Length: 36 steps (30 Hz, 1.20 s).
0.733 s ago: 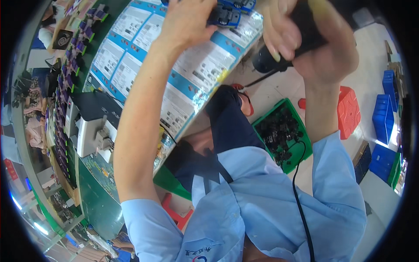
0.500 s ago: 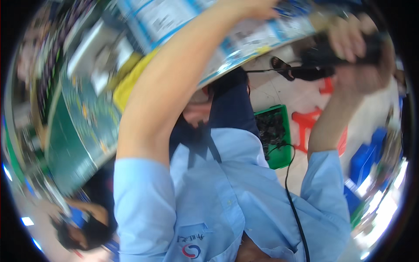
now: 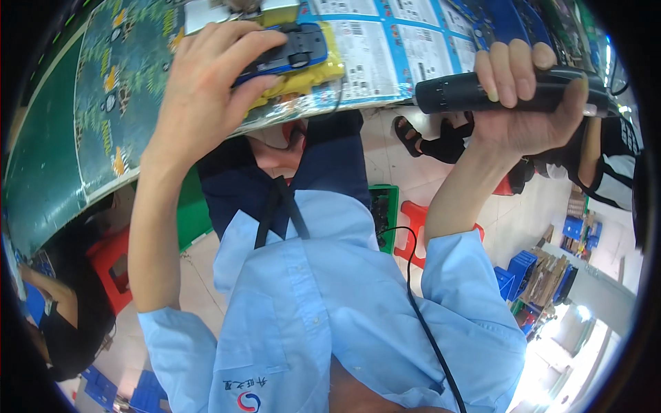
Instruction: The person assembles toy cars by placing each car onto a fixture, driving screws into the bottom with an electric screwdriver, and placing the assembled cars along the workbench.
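Blue toy car [image 3: 314, 45] lies gripped in the half-curled left hand [image 3: 206, 82]; the right hand [image 3: 525, 128] clasps a screwdriver [image 3: 451, 93].

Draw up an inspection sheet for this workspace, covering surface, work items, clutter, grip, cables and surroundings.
Surface: green table, partly covered by printed sheets.
Work items: blue toy car over a yellow piece; black cylindrical tool, nose toward the left.
Clutter: blue pieces at upper right, kind unclear; white object cut off by the top edge.
Grip: left hand on the car; right hand around the tool.
Cables: black cable across the shirt; its ends cannot be traced.
Surroundings: red stool, green bin, blue bins, other people.
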Motion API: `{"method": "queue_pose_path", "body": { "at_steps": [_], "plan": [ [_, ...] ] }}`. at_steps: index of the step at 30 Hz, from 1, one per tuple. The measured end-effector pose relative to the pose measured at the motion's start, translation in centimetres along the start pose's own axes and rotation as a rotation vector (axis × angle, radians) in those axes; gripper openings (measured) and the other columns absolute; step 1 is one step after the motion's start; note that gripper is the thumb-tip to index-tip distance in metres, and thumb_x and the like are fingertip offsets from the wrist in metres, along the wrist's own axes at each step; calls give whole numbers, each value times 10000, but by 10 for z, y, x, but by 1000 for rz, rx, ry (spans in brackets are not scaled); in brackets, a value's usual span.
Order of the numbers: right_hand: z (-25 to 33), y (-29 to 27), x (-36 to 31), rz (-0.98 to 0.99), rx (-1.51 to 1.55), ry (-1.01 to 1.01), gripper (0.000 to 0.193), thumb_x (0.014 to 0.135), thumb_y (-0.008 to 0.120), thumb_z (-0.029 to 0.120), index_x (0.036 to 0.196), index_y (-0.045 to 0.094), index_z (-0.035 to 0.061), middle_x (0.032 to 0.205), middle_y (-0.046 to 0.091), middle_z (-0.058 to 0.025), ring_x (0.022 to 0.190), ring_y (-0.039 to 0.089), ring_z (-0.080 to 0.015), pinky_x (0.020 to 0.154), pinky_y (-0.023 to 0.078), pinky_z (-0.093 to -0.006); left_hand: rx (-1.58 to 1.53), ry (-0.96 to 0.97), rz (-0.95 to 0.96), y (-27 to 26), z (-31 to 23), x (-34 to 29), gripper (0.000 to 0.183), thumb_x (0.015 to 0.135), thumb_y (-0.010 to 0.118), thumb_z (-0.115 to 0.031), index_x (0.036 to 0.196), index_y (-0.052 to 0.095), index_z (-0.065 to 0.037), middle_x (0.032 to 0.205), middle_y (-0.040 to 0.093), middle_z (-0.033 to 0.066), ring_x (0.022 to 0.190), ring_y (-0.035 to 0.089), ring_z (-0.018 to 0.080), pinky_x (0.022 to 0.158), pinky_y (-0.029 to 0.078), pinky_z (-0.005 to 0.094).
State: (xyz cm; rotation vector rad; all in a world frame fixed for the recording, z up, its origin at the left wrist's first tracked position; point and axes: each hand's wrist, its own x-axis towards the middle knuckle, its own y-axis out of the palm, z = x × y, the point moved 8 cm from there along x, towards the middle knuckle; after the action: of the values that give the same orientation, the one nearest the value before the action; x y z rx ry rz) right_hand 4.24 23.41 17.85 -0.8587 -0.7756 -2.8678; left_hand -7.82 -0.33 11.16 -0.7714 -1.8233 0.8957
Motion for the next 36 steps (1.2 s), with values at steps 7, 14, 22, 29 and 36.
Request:
{"method": "queue_pose_path", "body": {
  "at_steps": [7, 14, 22, 29, 36],
  "plan": [
    [-5, 9, 8, 43, -49, 65, 533, 955, 484, 497, 1087, 663, 12, 745, 556, -43, 636, 506, -146, 632, 422, -318, 6, 4, -60, 23, 3, 2, 400, 811, 746, -219, 1200, 678, -156, 1282, 602, 62, 1175, 543, 269, 984, 377, 424],
    [-11, 12, 33, 35, -50, 75, 515, 920, 543, 504, 1053, 673, 24, 745, 557, -49, 685, 545, -162, 646, 416, -317, 140, -185, -36, 48, -35, -10, 842, 648, 829, -384, 1351, 527, -33, 1434, 484, 105, 1327, 454, 278, 1112, 291, 476],
    [-53, 66, 108, -37, -287, -280, 475, 912, 572, 452, 1063, 621, 4, 671, 513, -43, 547, 492, -143, 573, 452, -293, 543, -92, -224, 75, -33, -22, 496, 871, 544, -228, 1338, 515, -64, 1379, 534, 86, 1305, 484, 228, 1146, 268, 450],
    [-94, 103, 130, 218, -470, -493, 438, 1048, 429, 330, 1348, 579, 50, 719, 545, -41, 528, 519, -109, 549, 496, -280, 565, -87, -238, 72, -31, -25, 436, 888, 540, -240, 1294, 545, -81, 1352, 548, 87, 1281, 502, 221, 1149, 254, 470],
    [-109, 114, 137, 234, -742, -575, 290, 1013, 520, 156, 1167, 701, -10, 811, 647, -61, 505, 496, -70, 480, 424, -205, 516, -97, -248, 69, -33, -18, 470, 860, 547, -199, 1313, 567, -75, 1365, 580, 73, 1291, 523, 224, 1141, 273, 438]
  ]
}}
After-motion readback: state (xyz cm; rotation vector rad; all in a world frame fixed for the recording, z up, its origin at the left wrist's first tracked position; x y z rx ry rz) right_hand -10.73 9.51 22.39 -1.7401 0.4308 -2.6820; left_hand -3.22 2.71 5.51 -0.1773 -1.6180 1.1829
